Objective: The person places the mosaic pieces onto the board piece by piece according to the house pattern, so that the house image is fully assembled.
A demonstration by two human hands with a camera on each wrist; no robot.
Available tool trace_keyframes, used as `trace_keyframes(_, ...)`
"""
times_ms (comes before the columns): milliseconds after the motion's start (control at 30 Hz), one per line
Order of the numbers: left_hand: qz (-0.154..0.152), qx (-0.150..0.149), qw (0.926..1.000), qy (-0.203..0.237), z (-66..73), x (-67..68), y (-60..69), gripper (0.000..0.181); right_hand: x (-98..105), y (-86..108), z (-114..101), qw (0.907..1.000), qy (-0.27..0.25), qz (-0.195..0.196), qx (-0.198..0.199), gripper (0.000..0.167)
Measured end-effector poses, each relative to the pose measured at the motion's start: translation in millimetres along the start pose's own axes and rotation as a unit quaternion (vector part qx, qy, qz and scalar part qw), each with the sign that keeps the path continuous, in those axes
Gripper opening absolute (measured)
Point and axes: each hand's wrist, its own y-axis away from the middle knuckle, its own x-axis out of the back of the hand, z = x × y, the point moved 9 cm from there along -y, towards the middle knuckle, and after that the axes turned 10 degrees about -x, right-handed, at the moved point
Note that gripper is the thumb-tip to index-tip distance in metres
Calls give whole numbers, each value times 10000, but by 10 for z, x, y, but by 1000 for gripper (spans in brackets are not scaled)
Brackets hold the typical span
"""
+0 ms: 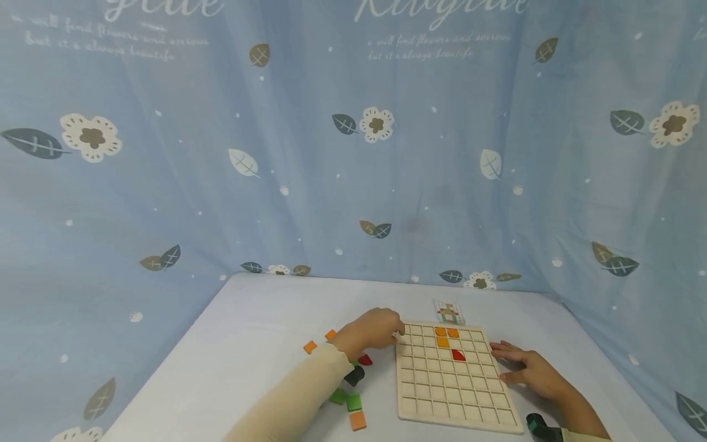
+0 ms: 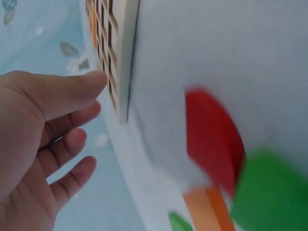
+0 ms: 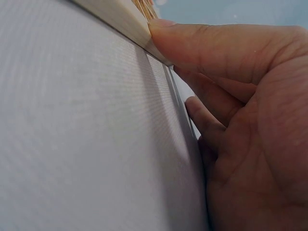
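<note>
From where I stand, the wooden board (image 1: 440,393) lies on the bench (image 1: 248,344) between two bare hands. The left hand (image 1: 374,328) is at its far left corner, so the board runs off to the right of that grip and back toward the person. It looks nearly square, with no clear long axis. The right hand (image 1: 533,370) is by the right edge, thumb against the rim, fingers spread and nothing held. The left hand's fingers curl loosely; no piece shows in that grip, but one finger is hidden behind the thumb, and I can't tell whether they pinch the corner.

The loose pieces lie left of the board, far nearer the left hand than the right. I count three orange squares (image 1: 358,420), one red piece (image 1: 365,360) and at least three green pieces (image 1: 354,402); the sleeve (image 1: 301,393) may hide others. Four sit on the board: two rounded orange pieces (image 1: 453,333), one yellow-orange square (image 1: 443,342) and one red quarter-round (image 1: 458,355). One picture card (image 1: 448,313) lies just beyond the far edge.
</note>
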Motion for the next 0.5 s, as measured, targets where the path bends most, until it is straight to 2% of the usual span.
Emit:
trace_keyframes(100,-34,61,10000,-30,-115,4,104,20,-5,5,4,10000,-21,-28,-35,61)
trace_keyframes(300,-228,475,9986,45,-347,-23,278,23,-7,21,-5,10000,-47,-37,24,61)
trace_keyframes(500,-255,685,9972,168,-489,6,413,29,2,-5,-6,10000,0,-8,-49,62)
